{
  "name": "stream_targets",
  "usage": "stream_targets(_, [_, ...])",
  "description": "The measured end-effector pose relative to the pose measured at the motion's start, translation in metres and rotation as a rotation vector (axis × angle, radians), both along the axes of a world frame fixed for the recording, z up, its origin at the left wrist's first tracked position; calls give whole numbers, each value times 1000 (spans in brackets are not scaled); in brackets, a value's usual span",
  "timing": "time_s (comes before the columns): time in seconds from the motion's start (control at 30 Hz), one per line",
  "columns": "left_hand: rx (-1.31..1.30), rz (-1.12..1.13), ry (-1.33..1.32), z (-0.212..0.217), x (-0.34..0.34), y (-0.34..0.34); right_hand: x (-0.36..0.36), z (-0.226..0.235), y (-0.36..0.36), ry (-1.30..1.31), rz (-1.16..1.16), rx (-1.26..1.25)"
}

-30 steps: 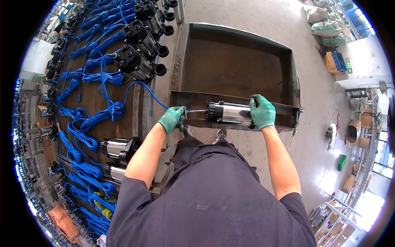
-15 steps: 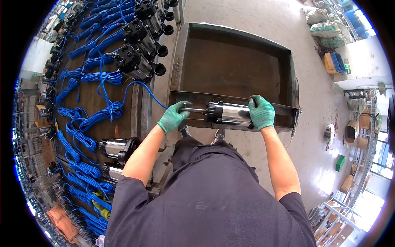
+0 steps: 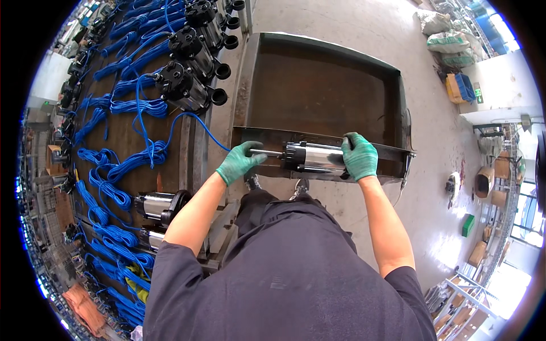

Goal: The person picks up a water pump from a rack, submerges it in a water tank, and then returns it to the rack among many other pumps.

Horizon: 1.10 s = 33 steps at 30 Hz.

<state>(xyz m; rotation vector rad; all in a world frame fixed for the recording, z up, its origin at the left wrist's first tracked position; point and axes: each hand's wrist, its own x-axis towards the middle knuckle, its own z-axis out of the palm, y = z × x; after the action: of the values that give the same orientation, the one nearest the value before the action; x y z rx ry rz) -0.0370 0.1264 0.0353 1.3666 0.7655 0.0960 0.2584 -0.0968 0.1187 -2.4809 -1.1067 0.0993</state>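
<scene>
A shiny steel cylindrical pump (image 3: 321, 156) with a black ribbed end lies sideways across the near edge of the metal trough, black end to the left. My right hand (image 3: 360, 159), in a green glove, grips the pump's right end, thumb on top. My left hand (image 3: 238, 163), gloved alike, is closed around a slim metal rod tool (image 3: 272, 153) whose far end meets the pump's black end. Its handle is mostly hidden by the fingers. A blue cable (image 3: 209, 131) runs from the left-hand bench and passes behind my left hand.
The rusty metal trough (image 3: 402, 94) stands ahead of me. On the bench (image 3: 186, 136) at left are bundled blue cables (image 3: 116, 199), upright steel pumps (image 3: 182, 85) and a pump lying down (image 3: 156, 204). Sacks (image 3: 449, 41) lie at far right, a green box (image 3: 468, 225) on the floor.
The fingers of my left hand have shifted around the rod, and its crosspiece no longer shows. The pump and my right hand keep their place, apart from a slight view shift.
</scene>
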Motion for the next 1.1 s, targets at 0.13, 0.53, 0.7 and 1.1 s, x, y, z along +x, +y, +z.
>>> stream_targets(0.13, [-267, -25, -20, -9, -17, 15, 0, 2, 1, 8, 16, 10])
stream_targets(0.53, [-572, 179, -48, 7, -6, 8, -3, 2, 1, -5, 12, 8])
stream_targets(0.7, [-518, -74, -18, 25, -3, 34, -3, 6, 1, -5, 12, 33])
stream_targets(1.1, [406, -652, 252, 27, 15, 48, 2, 7, -1, 21, 17, -49])
